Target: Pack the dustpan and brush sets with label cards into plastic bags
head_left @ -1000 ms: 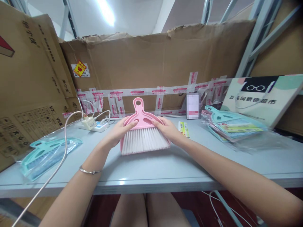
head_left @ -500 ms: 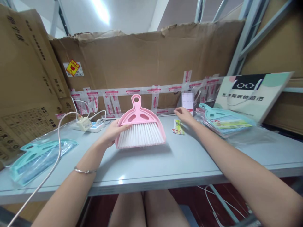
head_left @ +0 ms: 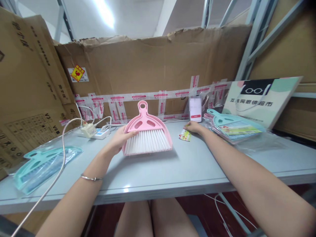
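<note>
My left hand [head_left: 120, 140] grips the left edge of a pink dustpan [head_left: 145, 119], thumb lying over its front. A matching brush with white bristles [head_left: 148, 141] is nested in the pan, handle upward. Farther right, my right hand [head_left: 193, 127] has its fingers pinched on the top of a small printed card [head_left: 185, 135], yellow-green and white, at the table surface. Just behind that hand a phone [head_left: 195, 109] leans upright against the cardboard.
Bagged teal dustpan sets lie at the left [head_left: 41, 166] and in a stack at the right [head_left: 237, 123]. A power strip [head_left: 101, 133] with a plugged-in charger [head_left: 89, 130] sits back left; its white cable [head_left: 63, 148] crosses the table. A printed paper bag [head_left: 259, 100] stands back right.
My right hand has come down from above the card and closed on its upper end; the card has tilted slightly. My left hand still holds the dustpan in nearly the same place.
</note>
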The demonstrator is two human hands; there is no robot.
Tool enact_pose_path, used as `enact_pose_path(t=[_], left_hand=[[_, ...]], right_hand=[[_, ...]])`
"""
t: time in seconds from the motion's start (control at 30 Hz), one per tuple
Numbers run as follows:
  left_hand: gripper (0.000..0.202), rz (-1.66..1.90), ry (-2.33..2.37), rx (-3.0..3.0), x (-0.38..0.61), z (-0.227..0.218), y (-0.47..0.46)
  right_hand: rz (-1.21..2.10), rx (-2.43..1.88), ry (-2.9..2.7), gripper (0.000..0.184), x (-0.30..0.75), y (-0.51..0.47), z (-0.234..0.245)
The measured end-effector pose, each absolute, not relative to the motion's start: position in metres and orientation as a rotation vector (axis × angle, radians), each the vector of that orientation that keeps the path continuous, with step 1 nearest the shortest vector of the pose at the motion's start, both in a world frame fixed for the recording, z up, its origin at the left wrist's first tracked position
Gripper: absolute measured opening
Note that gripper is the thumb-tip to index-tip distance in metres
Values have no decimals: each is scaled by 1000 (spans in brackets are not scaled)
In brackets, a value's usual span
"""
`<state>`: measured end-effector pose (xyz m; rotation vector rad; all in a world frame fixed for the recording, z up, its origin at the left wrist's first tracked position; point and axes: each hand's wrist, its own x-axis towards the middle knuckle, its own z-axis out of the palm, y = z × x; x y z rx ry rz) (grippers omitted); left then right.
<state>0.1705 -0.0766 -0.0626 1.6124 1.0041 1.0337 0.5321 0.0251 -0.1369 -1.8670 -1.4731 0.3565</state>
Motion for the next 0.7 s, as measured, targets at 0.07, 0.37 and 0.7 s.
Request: enact_pose_path(t=[0.07, 0.37, 0.7], left_hand=[[60, 1053, 1002, 1590, 170, -62, -76], [53, 1203, 1064, 1510, 171, -66, -71], [53, 1240, 962, 1339, 188, -75, -72]], right_hand=[[421, -1864, -1449, 16, 529, 21, -129], [691, -950, -1437, 30, 469, -65, -30], [625, -804, -1259, 25, 356, -88, -78]])
